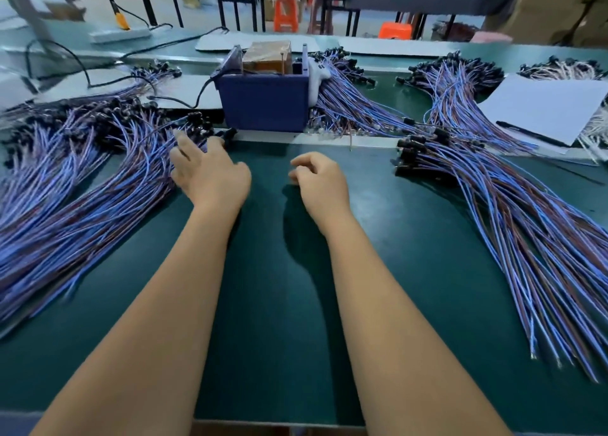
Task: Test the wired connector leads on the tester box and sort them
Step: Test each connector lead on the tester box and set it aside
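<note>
Tester box: blue box (265, 103) at upper centre of the frame, on the far side of the green mat (269, 271); a brown block sits in its top and a black cable runs out of its left side.
Left pile of leads: large fan of blue-and-purple wired leads (65, 198) filling the left of the frame, black connector ends toward the top, loose wire ends toward the lower left edge.
Left hand: left hand (210, 169) lies on the right edge of that pile, left of centre; fingers spread and reaching in among the wires near the black connectors; blur hides whether any lead is pinched.
Right hand: right hand (317, 179) sits just right of centre over bare mat, fingers loosely curled with nothing in them, well apart from any lead.
Right pile of leads: second fan of leads (513, 225) running from right of centre down to the lower right edge, black connectors at its upper end.
Far bundles: more leads (342, 96) just right of the box, and another bundle (450, 87) at upper right.
Paper: white sheet (543, 106) at the right edge with a dark pen (529, 133) on it.
Background: orange stools (286, 12) under a table at the top.
</note>
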